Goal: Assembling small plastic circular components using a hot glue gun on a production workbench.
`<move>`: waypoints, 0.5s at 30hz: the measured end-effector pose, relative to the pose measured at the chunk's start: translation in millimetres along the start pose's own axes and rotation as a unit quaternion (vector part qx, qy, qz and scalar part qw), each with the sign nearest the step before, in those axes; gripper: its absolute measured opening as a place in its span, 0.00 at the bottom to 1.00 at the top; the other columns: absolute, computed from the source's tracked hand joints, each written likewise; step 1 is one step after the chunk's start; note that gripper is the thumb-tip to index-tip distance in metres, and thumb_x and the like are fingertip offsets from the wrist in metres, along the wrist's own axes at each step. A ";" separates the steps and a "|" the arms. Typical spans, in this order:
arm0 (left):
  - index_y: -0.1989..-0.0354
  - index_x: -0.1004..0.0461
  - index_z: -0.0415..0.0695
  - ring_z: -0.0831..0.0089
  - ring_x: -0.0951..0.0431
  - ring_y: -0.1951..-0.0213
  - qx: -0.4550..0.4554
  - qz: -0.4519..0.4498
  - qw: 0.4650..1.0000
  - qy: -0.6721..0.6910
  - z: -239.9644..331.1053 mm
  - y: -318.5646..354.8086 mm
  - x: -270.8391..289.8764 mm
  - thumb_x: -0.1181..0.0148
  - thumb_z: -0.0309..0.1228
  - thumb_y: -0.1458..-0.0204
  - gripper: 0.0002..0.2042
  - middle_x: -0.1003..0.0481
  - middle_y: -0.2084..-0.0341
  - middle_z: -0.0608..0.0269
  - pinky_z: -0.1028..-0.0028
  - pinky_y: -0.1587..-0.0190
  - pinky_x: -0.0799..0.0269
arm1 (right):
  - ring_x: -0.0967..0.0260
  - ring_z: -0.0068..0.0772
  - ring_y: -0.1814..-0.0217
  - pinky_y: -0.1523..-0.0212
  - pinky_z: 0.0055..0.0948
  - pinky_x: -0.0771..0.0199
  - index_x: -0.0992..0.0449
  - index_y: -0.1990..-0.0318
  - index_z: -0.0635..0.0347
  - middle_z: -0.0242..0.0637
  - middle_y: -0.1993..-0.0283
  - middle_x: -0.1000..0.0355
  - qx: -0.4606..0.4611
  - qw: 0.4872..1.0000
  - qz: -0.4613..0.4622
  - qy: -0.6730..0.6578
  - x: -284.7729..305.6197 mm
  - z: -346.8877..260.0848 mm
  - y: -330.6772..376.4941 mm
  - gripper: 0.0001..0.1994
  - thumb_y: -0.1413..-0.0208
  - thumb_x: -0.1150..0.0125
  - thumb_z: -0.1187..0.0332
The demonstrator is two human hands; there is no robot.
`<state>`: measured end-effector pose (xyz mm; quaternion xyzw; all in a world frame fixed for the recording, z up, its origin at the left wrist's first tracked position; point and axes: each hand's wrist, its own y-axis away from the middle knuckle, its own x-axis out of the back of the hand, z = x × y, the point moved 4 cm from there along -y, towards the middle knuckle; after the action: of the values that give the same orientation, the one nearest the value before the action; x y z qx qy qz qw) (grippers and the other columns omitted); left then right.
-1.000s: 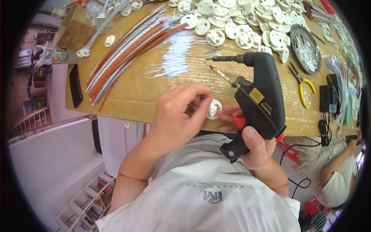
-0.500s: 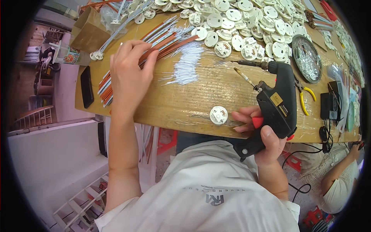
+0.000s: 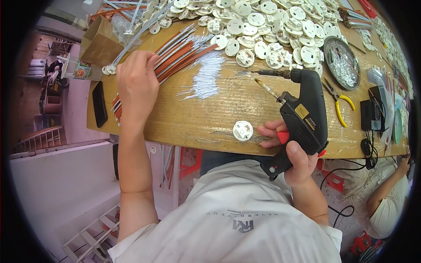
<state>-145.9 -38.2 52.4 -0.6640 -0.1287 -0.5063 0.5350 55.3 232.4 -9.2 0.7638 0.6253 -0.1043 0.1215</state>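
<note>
Surface: tape-covered wooden table (image 3: 175, 120), spanning the frame, pale wall at lower left.

Far left: black phone (image 3: 100, 104), flat near the table edge.

Upper left: left hand (image 3: 138, 83), fingers curled beside the orange and grey strips (image 3: 177, 59); grip contents hidden, cannot tell. Change: at the disc a second ago, now away among the strips.

Upper centre: white wires (image 3: 206, 79), loose pile.

Centre: white disc (image 3: 243, 130), one, flat near the front edge. Change: clear of the left hand's fingers; meaning, judged: work on it is paused, nothing steadying it.

Top: heap of white discs (image 3: 263, 26).

Right of centre: right hand (image 3: 301, 168), wrapped round the handle of a black soldering gun (image 3: 309, 103), fingertips just beside the disc; gun tip well apart from it.

Right: yellow-handled pliers (image 3: 338, 107); round dish (image 3: 342, 63).
</note>
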 end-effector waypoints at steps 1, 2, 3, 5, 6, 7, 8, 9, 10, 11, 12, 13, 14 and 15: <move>0.66 0.23 0.42 0.58 0.22 0.62 -0.008 0.025 0.999 -0.031 2.3 -0.7 5.5 0.38 0.27 0.40 0.04 0.21 0.67 0.60 0.62 0.57 0.35 | 0.22 0.60 0.44 0.52 0.44 0.14 0.31 0.44 0.78 0.63 0.43 0.29 0.001 1.000 0.001 0.000 -0.1 0.4 -0.1 0.25 0.39 0.48 0.60; 0.66 0.23 0.42 0.58 0.22 0.62 -0.009 0.025 0.999 -0.031 4.7 -2.4 8.9 0.38 0.27 0.40 0.04 0.21 0.67 0.60 0.62 0.57 0.35 | 0.22 0.60 0.44 0.52 0.44 0.14 0.31 0.43 0.78 0.63 0.43 0.29 0.008 1.000 0.001 -0.001 -0.4 0.2 -0.3 0.25 0.38 0.49 0.61; 0.65 0.22 0.42 0.57 0.22 0.62 -0.017 0.017 1.000 -0.021 8.0 -3.5 12.1 0.38 0.28 0.40 0.04 0.21 0.67 0.60 0.62 0.57 0.35 | 0.22 0.60 0.44 0.52 0.44 0.14 0.31 0.42 0.78 0.63 0.43 0.29 0.014 1.000 0.000 -0.001 -0.9 0.4 -0.2 0.26 0.38 0.49 0.61; 0.65 0.22 0.42 0.57 0.22 0.62 -0.026 0.009 1.000 -0.010 11.5 -3.3 11.1 0.37 0.29 0.41 0.04 0.21 0.67 0.60 0.62 0.57 0.35 | 0.23 0.60 0.43 0.52 0.43 0.14 0.32 0.41 0.78 0.62 0.43 0.29 0.020 1.000 -0.005 0.003 0.7 1.6 0.3 0.26 0.37 0.49 0.61; 0.65 0.21 0.42 0.57 0.22 0.62 -0.032 -0.025 0.999 -0.001 11.5 -2.4 5.2 0.36 0.29 0.41 0.04 0.21 0.67 0.60 0.62 0.57 0.35 | 0.23 0.60 0.43 0.52 0.43 0.14 0.32 0.41 0.77 0.62 0.43 0.29 0.025 1.000 -0.012 0.008 0.7 1.6 0.0 0.26 0.37 0.49 0.61; 0.65 0.21 0.42 0.57 0.22 0.63 -0.038 -0.059 0.997 0.009 10.8 -1.3 -0.6 0.36 0.29 0.42 0.05 0.21 0.67 0.60 0.61 0.57 0.35 | 0.23 0.60 0.43 0.52 0.43 0.14 0.32 0.41 0.77 0.62 0.43 0.29 0.027 1.000 -0.012 0.008 0.6 2.2 -0.1 0.26 0.37 0.49 0.61; 0.65 0.21 0.42 0.57 0.22 0.63 -0.039 -0.058 0.998 0.009 7.3 0.2 -3.0 0.36 0.29 0.42 0.05 0.21 0.67 0.60 0.61 0.57 0.35 | 0.23 0.59 0.43 0.52 0.43 0.14 0.32 0.41 0.77 0.61 0.43 0.29 0.027 1.000 -0.015 0.007 0.3 2.9 -0.1 0.25 0.36 0.49 0.61; 0.65 0.20 0.41 0.57 0.21 0.63 -0.018 -0.072 0.997 0.024 1.2 2.0 -7.7 0.35 0.29 0.42 0.05 0.21 0.67 0.60 0.61 0.57 0.35 | 0.23 0.59 0.43 0.52 0.42 0.14 0.31 0.41 0.76 0.61 0.43 0.29 0.027 0.999 -0.017 0.006 0.5 3.2 0.3 0.25 0.36 0.49 0.61; 0.66 0.19 0.41 0.57 0.21 0.63 0.002 -0.086 0.996 0.039 -4.2 2.8 -11.3 0.35 0.30 0.43 0.05 0.20 0.68 0.60 0.61 0.57 0.35 | 0.23 0.59 0.43 0.52 0.42 0.14 0.31 0.41 0.76 0.61 0.43 0.29 0.028 0.999 -0.015 0.007 0.6 2.6 0.0 0.25 0.36 0.49 0.61; 0.66 0.19 0.41 0.57 0.21 0.63 0.001 -0.085 0.996 0.041 -7.3 2.4 -12.7 0.35 0.30 0.43 0.05 0.20 0.68 0.60 0.61 0.57 0.35 | 0.23 0.59 0.43 0.52 0.42 0.14 0.31 0.41 0.75 0.61 0.43 0.29 0.029 0.999 -0.019 0.009 -0.1 1.9 -0.9 0.25 0.36 0.49 0.61; 0.66 0.19 0.41 0.58 0.21 0.64 0.023 -0.084 0.994 0.062 -11.8 2.5 -13.7 0.35 0.29 0.43 0.05 0.21 0.68 0.60 0.62 0.57 0.35 | 0.23 0.59 0.42 0.52 0.42 0.14 0.31 0.41 0.75 0.60 0.43 0.28 0.029 0.999 -0.025 0.011 -0.5 1.5 -1.1 0.24 0.36 0.48 0.61; 0.67 0.19 0.40 0.58 0.21 0.65 0.045 -0.082 0.992 0.083 -14.4 2.6 -14.1 0.35 0.29 0.43 0.05 0.21 0.69 0.60 0.62 0.57 0.36 | 0.23 0.59 0.42 0.52 0.42 0.14 0.31 0.41 0.75 0.60 0.43 0.28 0.029 0.999 -0.024 0.012 -0.6 1.2 -0.7 0.24 0.36 0.48 0.61; 0.67 0.19 0.40 0.58 0.21 0.65 0.045 -0.082 0.992 0.083 -13.3 2.6 -13.8 0.35 0.29 0.43 0.05 0.21 0.69 0.60 0.62 0.57 0.36 | 0.23 0.59 0.42 0.52 0.42 0.14 0.31 0.42 0.75 0.60 0.43 0.28 0.028 0.999 -0.022 0.012 -0.5 1.2 -0.2 0.24 0.36 0.48 0.61; 0.66 0.20 0.40 0.59 0.21 0.66 0.062 -0.080 0.990 0.094 -13.4 2.2 -12.9 0.35 0.28 0.43 0.04 0.21 0.69 0.59 0.62 0.58 0.34 | 0.23 0.59 0.42 0.52 0.42 0.14 0.30 0.42 0.75 0.60 0.43 0.28 0.027 0.999 -0.020 0.012 -0.6 1.4 -0.3 0.24 0.36 0.48 0.61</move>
<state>-157.3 -45.6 39.5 -0.5665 -0.1620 -0.5986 0.5426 54.9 231.5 -10.3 0.7550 0.6391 -0.1145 0.0918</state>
